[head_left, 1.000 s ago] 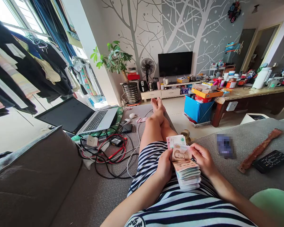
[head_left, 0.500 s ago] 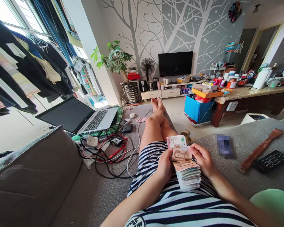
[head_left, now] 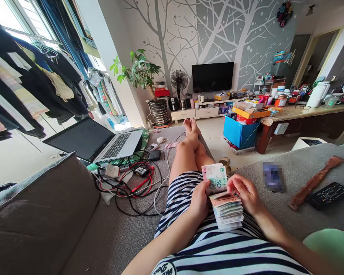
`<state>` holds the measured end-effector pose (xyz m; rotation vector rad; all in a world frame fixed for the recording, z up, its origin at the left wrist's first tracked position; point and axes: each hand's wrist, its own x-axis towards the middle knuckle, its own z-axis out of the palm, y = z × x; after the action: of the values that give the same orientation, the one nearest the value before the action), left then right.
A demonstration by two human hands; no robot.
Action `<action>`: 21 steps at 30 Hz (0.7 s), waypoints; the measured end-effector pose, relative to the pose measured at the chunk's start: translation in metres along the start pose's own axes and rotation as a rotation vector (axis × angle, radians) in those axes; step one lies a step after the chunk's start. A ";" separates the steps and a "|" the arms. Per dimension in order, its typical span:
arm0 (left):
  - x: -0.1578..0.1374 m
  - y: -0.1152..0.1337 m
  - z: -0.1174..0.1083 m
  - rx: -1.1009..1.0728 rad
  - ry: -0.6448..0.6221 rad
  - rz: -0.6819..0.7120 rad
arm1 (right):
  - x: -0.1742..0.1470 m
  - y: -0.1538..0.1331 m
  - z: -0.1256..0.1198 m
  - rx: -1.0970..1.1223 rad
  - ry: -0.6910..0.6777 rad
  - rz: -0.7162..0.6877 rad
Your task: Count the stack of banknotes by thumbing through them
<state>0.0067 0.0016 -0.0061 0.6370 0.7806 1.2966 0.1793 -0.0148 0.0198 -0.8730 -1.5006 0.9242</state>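
My left hand (head_left: 200, 200) is closed on a wad of banknotes (head_left: 218, 177), its thumb lying across the left edge. A greenish note marked 50 faces up at the top of the wad. Below the thumb, a thick layered bundle (head_left: 227, 214) of note ends fans down toward my lap, with a brownish note uppermost. My right hand (head_left: 245, 191) is at the right edge of the notes, fingers curled in and thumb against them. Whatever is between those fingertips is hidden. Both hands are above the striped clothing (head_left: 186, 189) on my lap.
Left on the sofa are an open laptop (head_left: 119, 147), tangled cables (head_left: 137, 191) and a charger (head_left: 110, 170). To the right lie a blurred-out purple object (head_left: 273, 177), a brown stick-like thing (head_left: 315, 183) and a black remote (head_left: 329, 195). A cluttered table (head_left: 296, 114) stands beyond.
The brown note with a portrait has left the top of the wad, baring the note marked 50. My right fingers have curled in. My left hand has hardly moved.
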 end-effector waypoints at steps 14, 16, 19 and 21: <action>-0.010 0.008 0.010 -0.031 -0.066 -0.021 | 0.009 0.008 0.002 -0.082 0.095 0.105; -0.009 0.008 0.009 -0.030 -0.076 -0.020 | 0.008 0.009 0.002 -0.088 0.093 0.105; -0.005 0.006 0.008 -0.019 -0.053 -0.005 | 0.008 0.010 0.001 -0.105 0.100 0.090; -0.001 0.004 0.007 -0.010 -0.019 0.018 | 0.007 0.010 0.001 -0.103 0.103 0.078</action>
<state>0.0102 0.0013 0.0015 0.6485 0.7542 1.3084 0.1776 -0.0041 0.0133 -1.0451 -1.4436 0.8508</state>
